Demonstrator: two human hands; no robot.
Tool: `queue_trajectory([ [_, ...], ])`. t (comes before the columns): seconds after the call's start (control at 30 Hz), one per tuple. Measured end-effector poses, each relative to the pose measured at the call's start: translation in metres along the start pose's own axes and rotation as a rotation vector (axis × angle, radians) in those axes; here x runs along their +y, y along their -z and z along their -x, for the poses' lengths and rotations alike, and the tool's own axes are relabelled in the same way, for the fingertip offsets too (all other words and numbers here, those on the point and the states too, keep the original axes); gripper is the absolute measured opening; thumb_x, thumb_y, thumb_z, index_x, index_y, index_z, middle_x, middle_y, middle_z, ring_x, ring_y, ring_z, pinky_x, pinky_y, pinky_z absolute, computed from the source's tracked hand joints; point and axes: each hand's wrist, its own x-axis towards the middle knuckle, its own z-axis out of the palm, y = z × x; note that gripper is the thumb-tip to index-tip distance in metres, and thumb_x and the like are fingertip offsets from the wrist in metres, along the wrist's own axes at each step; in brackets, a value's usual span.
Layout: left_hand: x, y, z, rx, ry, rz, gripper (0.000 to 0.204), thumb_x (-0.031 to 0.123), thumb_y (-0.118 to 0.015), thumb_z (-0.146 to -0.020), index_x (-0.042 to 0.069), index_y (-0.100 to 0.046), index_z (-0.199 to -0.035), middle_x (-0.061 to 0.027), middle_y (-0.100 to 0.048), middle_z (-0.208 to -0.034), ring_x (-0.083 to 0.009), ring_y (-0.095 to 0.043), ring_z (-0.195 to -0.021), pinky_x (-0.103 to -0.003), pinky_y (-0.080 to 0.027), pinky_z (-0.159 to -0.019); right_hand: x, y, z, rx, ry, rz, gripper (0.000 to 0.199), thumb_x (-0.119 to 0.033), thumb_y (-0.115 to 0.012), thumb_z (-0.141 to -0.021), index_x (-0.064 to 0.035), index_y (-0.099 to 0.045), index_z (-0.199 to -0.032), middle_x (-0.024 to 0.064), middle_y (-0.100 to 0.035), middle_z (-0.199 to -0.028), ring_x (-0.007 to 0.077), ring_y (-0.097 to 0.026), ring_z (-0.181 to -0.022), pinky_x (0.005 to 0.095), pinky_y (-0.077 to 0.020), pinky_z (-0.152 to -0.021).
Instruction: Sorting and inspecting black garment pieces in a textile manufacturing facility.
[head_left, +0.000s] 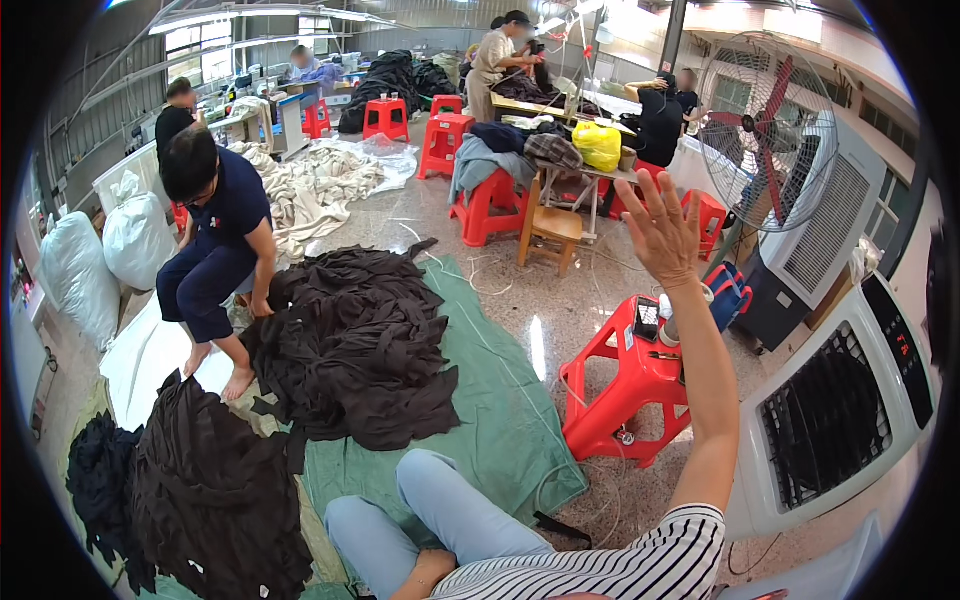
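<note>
My right hand (662, 228) is raised high with its fingers spread and the palm holding nothing. Below it stands a red plastic stool (635, 385) with a phone (646, 318) and small items on top. My left hand (432, 566) rests at my lap against my light blue trousers; its fingers are hidden. In front of me a big heap of dark brown fabric pieces (360, 340) lies on a green sheet (500, 370). Another dark pile (215, 490) sits at lower left, beside a navy one (100, 470).
A seated co-worker (220, 230) has a hand at the brown heap. White sacks (135, 235), cream fabric (300, 190), more red stools (490, 205) and a small wooden chair (552, 225) stand farther off. On the right are a large fan (765, 130) and an air cooler (830, 410). Cords cross the floor.
</note>
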Motion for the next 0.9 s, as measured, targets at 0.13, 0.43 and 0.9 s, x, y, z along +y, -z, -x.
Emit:
queue_trajectory([
  [0.13, 0.001, 0.003, -0.001, -0.01, -0.02, -0.019, 0.04, 0.031, -0.05, -0.088, 0.005, -0.071, -0.111, -0.019, -0.067, -0.118, -0.0334, -0.065, -0.11, -0.047, -0.048, -0.093, -0.025, 0.012, -0.009, 0.05, 0.147, 0.002, 0.061, -0.023, -0.054, -0.093, -0.0374, -0.034, -0.149, -0.0097, -0.023, -0.159, 0.0167, -0.02, -0.148, 0.052, -0.0056, -0.122],
  [0.43, 0.006, 0.01, -0.012, -0.018, -0.026, -0.002, 0.038, 0.031, -0.053, -0.086, 0.005, -0.072, -0.106, -0.0187, -0.068, -0.115, -0.0337, -0.066, -0.107, -0.048, -0.049, -0.092, 0.059, -0.014, -0.013, -0.029, -0.351, 0.149, 0.065, -0.05, -0.051, -0.094, -0.0404, -0.025, -0.153, -0.0038, -0.015, -0.163, 0.0196, -0.015, -0.149, 0.0633, 0.0001, -0.114],
  [0.9, -0.002, -0.004, -0.004, 0.116, -0.064, -0.007, 0.033, 0.028, -0.053, -0.085, 0.005, -0.073, -0.098, -0.0187, -0.071, -0.101, -0.0339, -0.069, -0.097, -0.047, -0.053, -0.083, -0.069, 0.022, 0.082, -0.422, -0.086, -0.247, 0.073, -0.036, -0.064, -0.087, -0.0333, -0.03, -0.152, -0.0044, -0.021, -0.161, 0.0186, -0.014, -0.15, 0.0538, -0.0057, -0.12],
])
